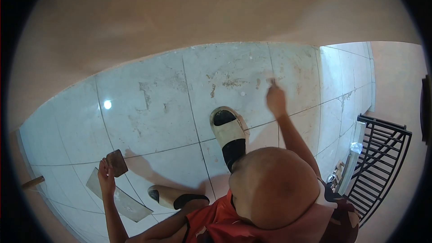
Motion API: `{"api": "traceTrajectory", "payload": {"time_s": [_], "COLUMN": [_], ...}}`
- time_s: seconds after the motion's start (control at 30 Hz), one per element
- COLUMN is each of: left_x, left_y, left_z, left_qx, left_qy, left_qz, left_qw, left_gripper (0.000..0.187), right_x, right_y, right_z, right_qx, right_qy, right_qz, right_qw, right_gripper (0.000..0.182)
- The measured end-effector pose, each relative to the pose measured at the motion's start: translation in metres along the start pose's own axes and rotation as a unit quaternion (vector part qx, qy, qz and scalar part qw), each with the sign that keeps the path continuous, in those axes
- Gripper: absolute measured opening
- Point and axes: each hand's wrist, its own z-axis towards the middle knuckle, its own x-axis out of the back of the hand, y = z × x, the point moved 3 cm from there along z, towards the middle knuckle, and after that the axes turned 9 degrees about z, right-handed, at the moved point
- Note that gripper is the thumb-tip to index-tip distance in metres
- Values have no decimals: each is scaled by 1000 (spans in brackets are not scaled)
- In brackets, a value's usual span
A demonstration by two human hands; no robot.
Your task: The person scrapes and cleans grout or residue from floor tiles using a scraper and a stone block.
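My left hand (pixel 105 174) grips a flat brown square piece (pixel 117 163) by its edge, held above the tiled floor (pixel 157 81). Beneath that hand lies a long pale grey strip (pixel 121 199) on the tiles. My right hand (pixel 276 100) is closed in a fist, out in front of my right side and low over the floor. Something small pokes out past its fingers, too blurred to name. Brown stains (pixel 231 82) and scuffed patches mark the tiles just left of this hand.
A plain wall (pixel 216 13) runs along the far edge of the floor. My sandalled feet (pixel 227 130) stand between my hands. At right, a black metal railing (pixel 378 157) leans beside a pale post (pixel 355 153). A brown stick-like piece (pixel 33 182) juts in at left.
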Motion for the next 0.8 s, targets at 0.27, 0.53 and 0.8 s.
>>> {"api": "traceTrajectory", "payload": {"time_s": [0.27,0.53,0.8], "left_x": [-12,-3,-9], "left_y": [-1,16,1], "left_z": [11,14,10], "left_qx": [23,-39,-52], "left_qy": [-36,28,24], "left_qz": [-9,-30,23], "left_qw": [999,998,998], "left_gripper": [20,20,19], "right_x": [-53,11,-54], "right_y": [-53,5,-93], "right_z": [-36,22,-55], "right_qx": [-130,-13,-41], "right_qy": [-83,75,-160], "right_qz": [5,-31,40], "right_qw": [988,997,985], "right_gripper": [43,32,49]}}
